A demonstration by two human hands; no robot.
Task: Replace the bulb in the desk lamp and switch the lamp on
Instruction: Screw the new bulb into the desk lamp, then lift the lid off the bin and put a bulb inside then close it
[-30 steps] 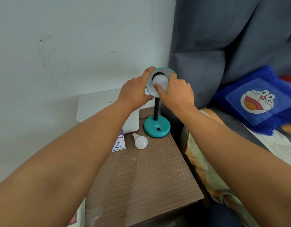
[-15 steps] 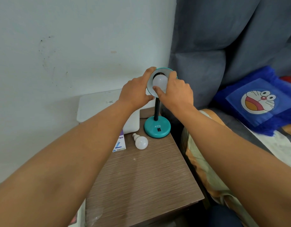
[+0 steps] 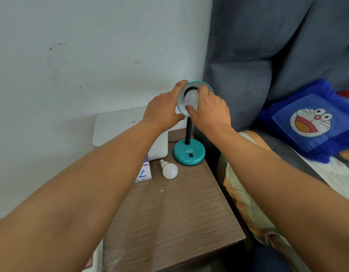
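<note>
Open tabletop (image 3: 169, 222) in front; spare bulb (image 3: 170, 170), box (image 3: 144, 173) near lamp base (image 3: 189, 152).

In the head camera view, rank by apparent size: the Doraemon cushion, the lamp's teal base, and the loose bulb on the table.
1. Doraemon cushion
2. teal base
3. loose bulb

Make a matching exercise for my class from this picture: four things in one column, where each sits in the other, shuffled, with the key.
Things:
1. bulb in the shade
2. spare bulb
3. left hand
4. rocker switch

Places:
A. on the teal lamp base
B. lying on the wooden table
C. pinched by the right hand
D. gripping the lamp shade's rim

Pairs: 1-C, 2-B, 3-D, 4-A
</note>
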